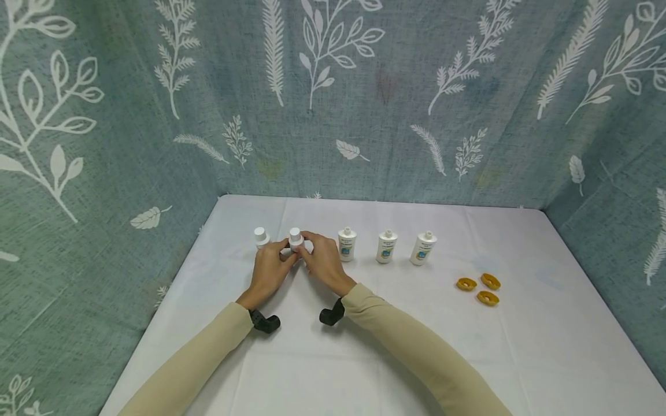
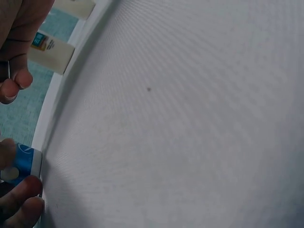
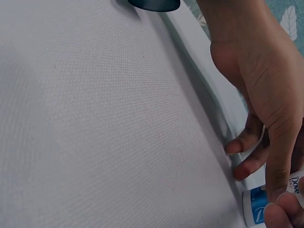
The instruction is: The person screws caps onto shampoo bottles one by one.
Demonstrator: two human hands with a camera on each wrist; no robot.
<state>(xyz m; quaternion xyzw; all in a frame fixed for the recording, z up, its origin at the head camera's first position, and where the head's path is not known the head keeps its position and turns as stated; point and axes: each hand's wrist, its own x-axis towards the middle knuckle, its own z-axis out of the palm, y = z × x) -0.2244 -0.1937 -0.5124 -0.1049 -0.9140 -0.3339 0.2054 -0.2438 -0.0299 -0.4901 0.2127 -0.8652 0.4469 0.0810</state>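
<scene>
In the head view, a small white bottle with a white cap [image 1: 295,236] stands upright between my two hands. My left hand [image 1: 269,270] grips it from the left, and my right hand [image 1: 325,260] pinches it from the right with thumb and fingers. In the left wrist view, a blue-and-white label [image 2: 26,164] shows between fingertips. "Dove" is legible on the bottle [image 3: 295,183] in the right wrist view. Just left of it stands a second capped bottle [image 1: 261,237], its lower part hidden behind my left hand.
To the right, three white bottles without wide caps stand in a row: one bottle [image 1: 347,244] near my right hand, another [image 1: 387,247], and the last [image 1: 424,248]. Farther right lie three yellow oval rings [image 1: 488,298]. A patterned cloth [image 1: 354,150] walls the white table [image 1: 385,358].
</scene>
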